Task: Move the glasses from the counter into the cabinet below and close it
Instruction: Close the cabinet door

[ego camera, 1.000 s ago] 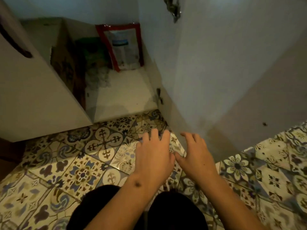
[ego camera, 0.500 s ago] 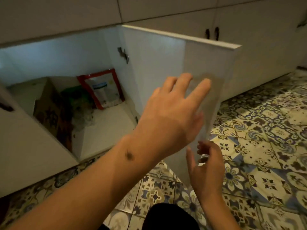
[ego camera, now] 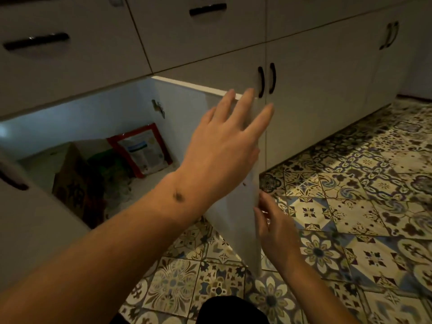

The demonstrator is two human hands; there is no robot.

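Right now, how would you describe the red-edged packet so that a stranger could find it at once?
Look into the open cabinet under the drawers, left of the swung-out door. At the back right, a flat packet leans on the wall. Only it has a red border and a pale printed panel; the box beside it is brown.

No legible text; print on the red-edged pouch point(ego camera: 142, 150) too blurred.

A home kitchen: white base cabinets point(ego camera: 315, 94), drawers point(ego camera: 70, 43), patterned floor tiles point(ego camera: 350, 206).
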